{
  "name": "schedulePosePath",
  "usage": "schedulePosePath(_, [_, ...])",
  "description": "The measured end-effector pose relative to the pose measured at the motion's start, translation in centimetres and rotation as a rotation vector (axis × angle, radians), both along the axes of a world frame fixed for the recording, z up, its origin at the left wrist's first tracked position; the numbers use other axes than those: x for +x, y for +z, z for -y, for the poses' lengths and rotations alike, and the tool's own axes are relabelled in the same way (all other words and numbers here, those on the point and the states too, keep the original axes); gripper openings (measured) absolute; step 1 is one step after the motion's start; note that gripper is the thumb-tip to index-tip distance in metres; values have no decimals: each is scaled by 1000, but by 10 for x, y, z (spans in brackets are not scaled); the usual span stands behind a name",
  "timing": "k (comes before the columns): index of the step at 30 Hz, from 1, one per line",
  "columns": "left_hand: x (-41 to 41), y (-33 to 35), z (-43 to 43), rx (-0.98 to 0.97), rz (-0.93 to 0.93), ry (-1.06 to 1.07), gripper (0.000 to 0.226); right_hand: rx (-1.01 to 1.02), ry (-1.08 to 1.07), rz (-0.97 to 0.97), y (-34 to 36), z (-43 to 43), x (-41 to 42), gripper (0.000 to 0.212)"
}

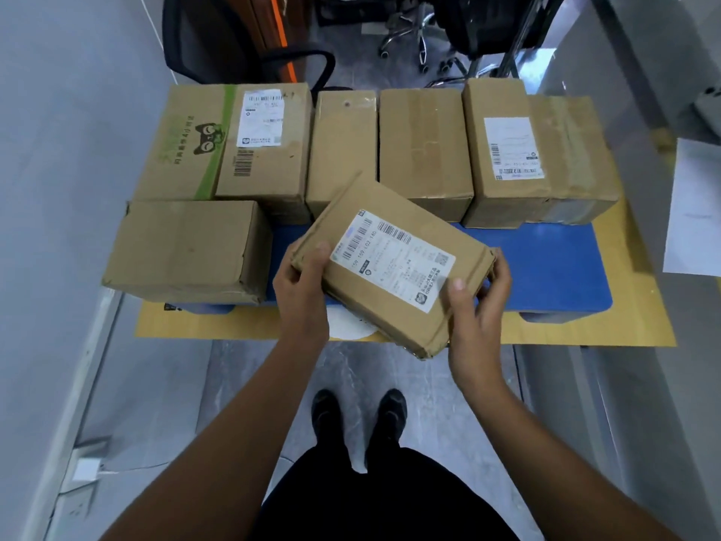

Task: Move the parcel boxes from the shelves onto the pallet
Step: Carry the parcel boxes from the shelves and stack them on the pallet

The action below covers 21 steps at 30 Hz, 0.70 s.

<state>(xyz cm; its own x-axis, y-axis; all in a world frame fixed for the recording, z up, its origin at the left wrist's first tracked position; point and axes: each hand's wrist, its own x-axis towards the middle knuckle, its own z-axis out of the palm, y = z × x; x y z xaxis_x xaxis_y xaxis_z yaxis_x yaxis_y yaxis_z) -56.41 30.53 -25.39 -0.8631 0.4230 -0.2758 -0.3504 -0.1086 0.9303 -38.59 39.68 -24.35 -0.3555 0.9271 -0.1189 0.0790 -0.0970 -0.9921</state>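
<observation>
I hold a flat brown parcel box with a white shipping label, tilted, above the front edge of the blue pallet. My left hand grips its left end and my right hand grips its right end. Several brown boxes stand on the pallet: a row along the back, among them a green-printed box and a labelled box, plus one box at the front left.
The pallet lies on a yellow sheet on the grey floor. A grey wall runs along the left. A black office chair stands behind the pallet. A white paper sheet lies at the right. My feet stand just before the pallet.
</observation>
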Motion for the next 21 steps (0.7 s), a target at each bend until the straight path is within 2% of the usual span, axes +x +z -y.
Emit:
schedulePosePath(3, [6, -6, 12, -6, 5, 70, 20, -5, 3, -20, -1, 8, -6, 89])
schedulePosePath(6, [12, -7, 15, 5, 3, 200, 22, -48, 42, -75, -3, 6, -9, 73])
schedulePosePath(10, [22, -6, 11, -25, -71, 264, 17, -44, 170, -41, -5, 1, -11, 87])
schedulePosePath(12, [26, -5, 8, -73, -85, 266, 19, -46, 201, -12, -5, -1, -12, 96])
schedulePosePath(15, [26, -6, 9, -178, -148, 255, 35, -26, 213, 37, -7, -3, -12, 101])
schedulePosePath(21, [13, -6, 22, -451, -420, 158, 40, -18, 209, 58, -18, -4, -16, 90])
